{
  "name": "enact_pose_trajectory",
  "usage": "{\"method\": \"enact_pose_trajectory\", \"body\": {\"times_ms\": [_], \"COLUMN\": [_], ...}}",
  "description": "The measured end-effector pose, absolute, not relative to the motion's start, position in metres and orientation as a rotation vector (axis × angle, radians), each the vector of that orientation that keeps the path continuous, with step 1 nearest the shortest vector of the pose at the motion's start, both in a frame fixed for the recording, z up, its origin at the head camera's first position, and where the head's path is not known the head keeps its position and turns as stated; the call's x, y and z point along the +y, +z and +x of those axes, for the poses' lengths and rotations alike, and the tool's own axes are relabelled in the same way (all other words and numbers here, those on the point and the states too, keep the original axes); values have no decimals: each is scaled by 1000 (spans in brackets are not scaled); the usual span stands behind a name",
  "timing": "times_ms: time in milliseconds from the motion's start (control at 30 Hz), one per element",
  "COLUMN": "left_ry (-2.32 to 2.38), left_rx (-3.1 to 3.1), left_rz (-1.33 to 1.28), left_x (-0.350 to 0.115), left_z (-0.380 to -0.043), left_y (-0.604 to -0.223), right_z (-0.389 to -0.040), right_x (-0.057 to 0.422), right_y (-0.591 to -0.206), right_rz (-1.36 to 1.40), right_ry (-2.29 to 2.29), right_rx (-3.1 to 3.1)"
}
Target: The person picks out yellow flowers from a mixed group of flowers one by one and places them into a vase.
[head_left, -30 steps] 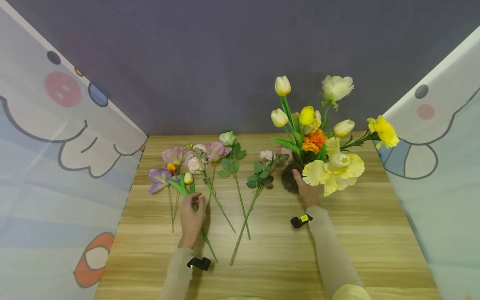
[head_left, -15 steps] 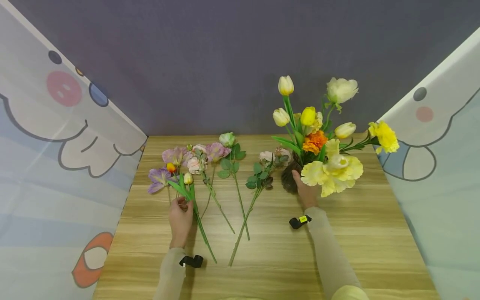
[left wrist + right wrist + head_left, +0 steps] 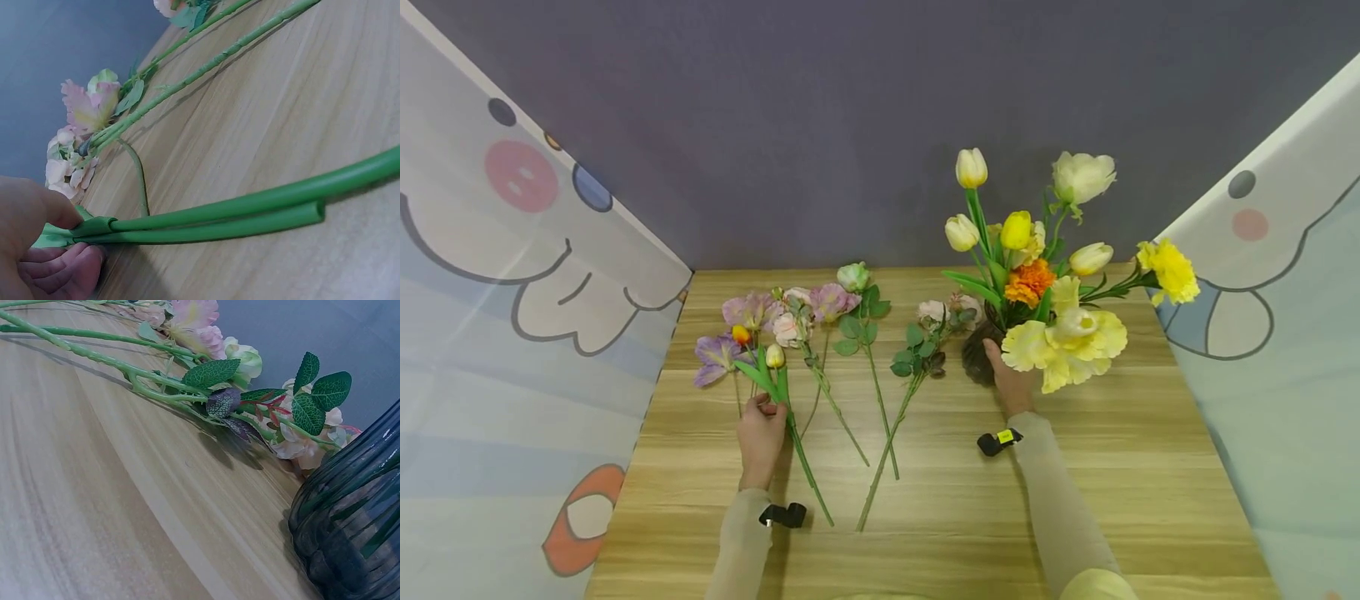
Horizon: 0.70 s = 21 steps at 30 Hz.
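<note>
My left hand [image 3: 762, 440] pinches the green stem of a pale yellow-white tulip [image 3: 775, 357] lying on the left of the table. In the left wrist view, the thumb lies over two green stems [image 3: 237, 212], one shorter than the other, with the fingers curled underneath. On the right, my right hand [image 3: 1015, 389] grips the dark, ribbed glass vase [image 3: 978, 357], partly hidden behind a large yellow bloom [image 3: 1071, 342]. White and yellow tulips, an orange carnation [image 3: 1030, 282] and a yellow carnation [image 3: 1168, 271] stand in it. The right wrist view shows the vase wall [image 3: 350, 531] but not the hand.
Purple flowers [image 3: 718, 358], pale pink roses [image 3: 790, 329], a greenish-white rose [image 3: 853, 276] and an orange-red tulip [image 3: 741, 335] lie near the left hand. Another rose stem [image 3: 891, 442] lies left of the vase. A dark wall [image 3: 880, 133] stands behind the wooden table [image 3: 940, 517].
My left hand has moved slightly left and now pinches the tulip stem from its left side. The flowers in the vase have shifted a little to the right; my right hand stays on it.
</note>
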<state>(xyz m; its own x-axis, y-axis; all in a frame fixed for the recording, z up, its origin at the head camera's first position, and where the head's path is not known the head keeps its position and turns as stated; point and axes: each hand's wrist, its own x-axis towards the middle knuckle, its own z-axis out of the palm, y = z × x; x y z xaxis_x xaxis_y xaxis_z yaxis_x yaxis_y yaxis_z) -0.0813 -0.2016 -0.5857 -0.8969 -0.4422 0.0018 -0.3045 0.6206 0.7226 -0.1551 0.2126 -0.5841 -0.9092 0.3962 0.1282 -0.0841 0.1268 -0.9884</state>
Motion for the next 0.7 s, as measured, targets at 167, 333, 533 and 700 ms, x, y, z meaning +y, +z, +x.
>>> {"method": "enact_pose_trajectory", "body": {"times_ms": [167,333,533,700], "left_ry": [-1187,-1465,-1728,-1746], "left_rx": [-2660,-2545,-2383,-2357], "left_rz": [647,741,795,768], "left_x": [-205,-207,-208,-207], "left_z": [-82,-82,-82,-84], "left_y": [-589,-591,-592,-590], "right_z": [-157,-157,-157,-157], "right_x": [213,212,211,211], "right_y": [-588,-589,-589,-587], "right_rz": [-195,-103,-116,-140], "right_ry": [1777,1739,1757,1743], "right_rx": [-2012,-1966,-1962,-1987]}}
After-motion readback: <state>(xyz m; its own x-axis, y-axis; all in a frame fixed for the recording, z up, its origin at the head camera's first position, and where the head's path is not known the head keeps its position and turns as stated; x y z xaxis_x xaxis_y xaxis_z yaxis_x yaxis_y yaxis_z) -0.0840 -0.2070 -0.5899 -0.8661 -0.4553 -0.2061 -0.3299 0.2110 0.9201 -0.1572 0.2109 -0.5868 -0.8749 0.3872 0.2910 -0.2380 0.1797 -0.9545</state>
